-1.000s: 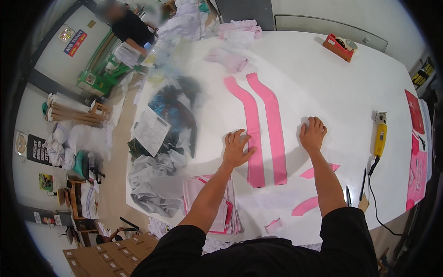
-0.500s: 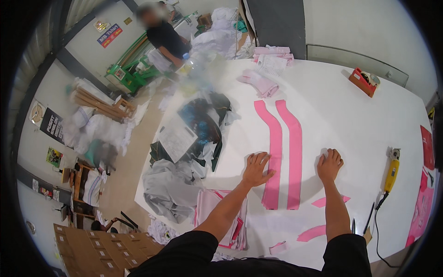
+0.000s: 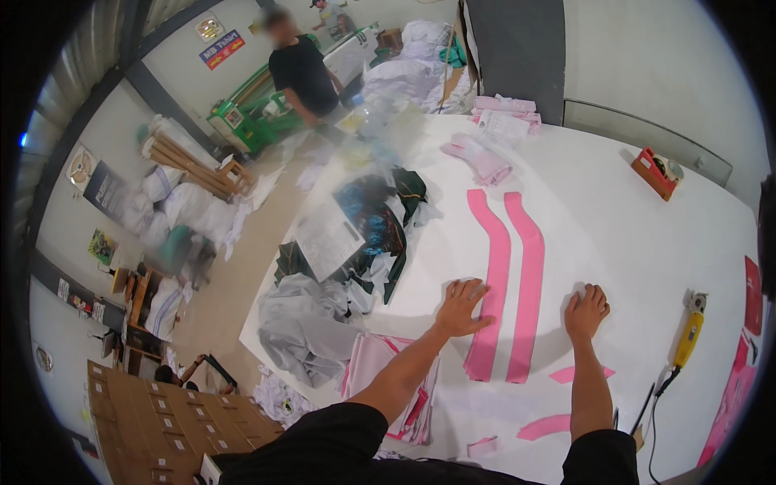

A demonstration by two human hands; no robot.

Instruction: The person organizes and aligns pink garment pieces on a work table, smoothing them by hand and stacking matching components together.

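Observation:
Two long pink fabric strips, the left strip (image 3: 496,267) and the right strip (image 3: 529,267), lie side by side on the white table (image 3: 647,242), each bent at its far end. My left hand (image 3: 463,309) rests with spread fingers, its thumb and fingertips over the left strip's edge. To the right of both strips, my right hand (image 3: 587,314) lies on the bare table with bent fingers a little apart and nothing visible in it. Near my right forearm are a small pink offcut (image 3: 575,374) and a curved pink piece (image 3: 543,427).
A yellow corded electric cutter (image 3: 689,335) and a red tape dispenser (image 3: 656,173) are at right. Folded pink cloth (image 3: 478,158) lies at the far side. Dark garments (image 3: 376,222), grey cloth (image 3: 303,327) and stacked pink-white pieces (image 3: 376,364) fill the left. A person (image 3: 303,73) stands beyond.
The view has shifted, so the table sits slightly lower and further right. Both hands keep about the same places beside the strips. The person at the back has shifted posture.

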